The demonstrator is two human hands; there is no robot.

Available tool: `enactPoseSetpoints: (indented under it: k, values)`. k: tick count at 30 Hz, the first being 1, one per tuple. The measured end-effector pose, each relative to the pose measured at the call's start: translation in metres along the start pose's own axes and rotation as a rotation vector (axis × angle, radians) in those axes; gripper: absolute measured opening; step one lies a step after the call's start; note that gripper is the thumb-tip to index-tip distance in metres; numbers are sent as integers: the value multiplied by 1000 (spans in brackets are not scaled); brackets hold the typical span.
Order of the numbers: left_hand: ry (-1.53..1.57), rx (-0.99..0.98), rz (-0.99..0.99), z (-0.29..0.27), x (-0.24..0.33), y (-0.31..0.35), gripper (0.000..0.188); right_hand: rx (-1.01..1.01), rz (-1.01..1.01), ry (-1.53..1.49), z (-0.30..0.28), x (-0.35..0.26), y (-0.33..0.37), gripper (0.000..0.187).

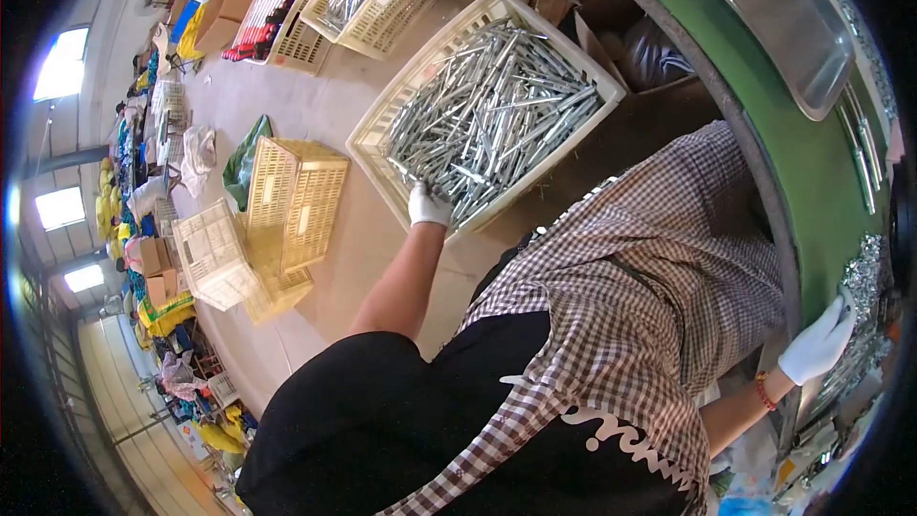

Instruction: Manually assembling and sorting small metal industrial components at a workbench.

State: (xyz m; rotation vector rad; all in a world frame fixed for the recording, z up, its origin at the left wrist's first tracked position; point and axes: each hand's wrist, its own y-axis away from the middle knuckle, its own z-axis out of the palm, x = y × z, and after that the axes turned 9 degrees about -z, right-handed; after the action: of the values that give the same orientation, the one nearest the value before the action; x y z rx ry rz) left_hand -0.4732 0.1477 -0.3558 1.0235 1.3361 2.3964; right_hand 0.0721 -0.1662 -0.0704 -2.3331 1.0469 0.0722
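Note:
A cream plastic crate (377,124) full of slim silvery metal rods (497,105) sits on the floor to my left. My left hand (429,205), in a white glove with grey fingertips, reaches over the crate's near edge. Its fingers curl down among the rods, and what they hold is hidden. On the other side, my right hand (820,339), also white-gloved, rests at a green-topped workbench (821,248). Its fingers are stretched out beside a heap of small shiny metal parts (863,272).
A shallow metal tray (788,24) and a few loose rods (860,148) lie on the bench. Empty cream crates (296,196) stand on the floor at left. Behind are another crate of metal rods (382,0), a crate of red-and-black items (266,24) and cardboard boxes (229,5).

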Motion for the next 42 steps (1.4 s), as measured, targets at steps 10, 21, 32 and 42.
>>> enactPoseSetpoints:
  k: [10,21,32,42]
  values:
    - [-1064,33,325,-24,43,-41,41,-5,-65,-43,14,4,-4,29]
    - [-2318,237,449,24,57,-26,35,11,-69,90,2,4,-1,31]
    - [-2158,328,1017,84,71,-25,31,14,-18,67,3,4,3,28]
    - [-2418,403,662,148,50,-44,37,15,-70,117,4,5,2,27]
